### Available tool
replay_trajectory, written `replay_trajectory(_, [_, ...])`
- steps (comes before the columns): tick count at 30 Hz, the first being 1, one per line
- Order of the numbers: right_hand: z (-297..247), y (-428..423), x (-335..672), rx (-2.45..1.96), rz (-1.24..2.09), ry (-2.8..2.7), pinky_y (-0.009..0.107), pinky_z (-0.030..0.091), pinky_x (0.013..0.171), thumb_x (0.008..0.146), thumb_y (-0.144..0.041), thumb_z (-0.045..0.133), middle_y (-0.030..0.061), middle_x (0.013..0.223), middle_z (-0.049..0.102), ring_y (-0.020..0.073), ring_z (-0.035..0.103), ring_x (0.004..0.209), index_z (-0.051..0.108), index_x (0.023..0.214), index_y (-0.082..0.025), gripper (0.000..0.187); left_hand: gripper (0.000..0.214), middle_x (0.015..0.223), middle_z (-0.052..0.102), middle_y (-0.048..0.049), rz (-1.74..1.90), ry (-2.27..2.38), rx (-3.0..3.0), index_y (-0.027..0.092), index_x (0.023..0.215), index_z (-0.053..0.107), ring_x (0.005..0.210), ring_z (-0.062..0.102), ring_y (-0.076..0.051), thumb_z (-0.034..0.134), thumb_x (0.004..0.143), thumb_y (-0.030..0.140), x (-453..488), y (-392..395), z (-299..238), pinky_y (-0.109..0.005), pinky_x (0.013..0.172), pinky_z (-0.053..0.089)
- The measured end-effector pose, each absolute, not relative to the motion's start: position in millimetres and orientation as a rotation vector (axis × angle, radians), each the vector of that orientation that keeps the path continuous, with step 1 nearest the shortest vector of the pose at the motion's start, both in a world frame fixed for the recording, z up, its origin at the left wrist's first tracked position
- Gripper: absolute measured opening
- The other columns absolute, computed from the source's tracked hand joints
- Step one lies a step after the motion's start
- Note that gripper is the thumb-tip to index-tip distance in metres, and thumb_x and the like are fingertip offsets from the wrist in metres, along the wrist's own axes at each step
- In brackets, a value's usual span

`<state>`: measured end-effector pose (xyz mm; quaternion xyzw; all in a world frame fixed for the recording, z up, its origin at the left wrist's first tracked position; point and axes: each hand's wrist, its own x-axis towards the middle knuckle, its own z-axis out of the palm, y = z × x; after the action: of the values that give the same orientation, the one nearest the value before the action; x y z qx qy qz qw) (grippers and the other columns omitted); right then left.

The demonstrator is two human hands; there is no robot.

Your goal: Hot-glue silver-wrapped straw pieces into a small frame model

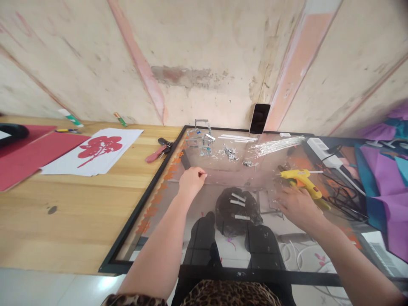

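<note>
My left hand (pixel 192 180) hovers over the glass tabletop with its thumb and fingertips pinched together. Anything between those fingertips is too small to make out. My right hand (pixel 298 204), a little blurred, is close to a yellow hot glue gun (pixel 306 182), its fingers stretched out to the left and not wrapped round the handle. The gun's nozzle points left, and a white glue stick (pixel 316 171) sticks out of its back. Three short pale strips (pixel 237 203) lie between my arms. Small silvery scraps (pixel 230 153) are heaped farther back.
Thin wires (pixel 277 146), white sticks (pixel 239 138) and a small wire frame (pixel 200 136) lie along the back. A phone (pixel 259 119) leans on the wall. Right: a power strip (pixel 323 153), black cables, purple sheets (pixel 389 178). Left: scissors (pixel 157 153), a paper with a red flower (pixel 100 148).
</note>
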<state>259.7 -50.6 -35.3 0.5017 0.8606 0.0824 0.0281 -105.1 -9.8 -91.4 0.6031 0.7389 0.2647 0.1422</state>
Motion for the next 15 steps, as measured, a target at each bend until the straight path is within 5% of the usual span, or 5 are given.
replay_trajectory(15, [-32,-21,242,1.625,0.436,2.616,0.035,0.029,0.064,0.079,-0.012,0.046,0.0108,0.075,0.064,0.0256,0.058,0.076,0.059,0.072,-0.016,0.016,0.013,0.091,0.067,-0.0065,0.715,2.165,1.766,0.021,0.083,0.069,0.083,0.06,-0.019,0.06,0.079,0.029,-100,-11,-87,-0.029,0.077,0.043])
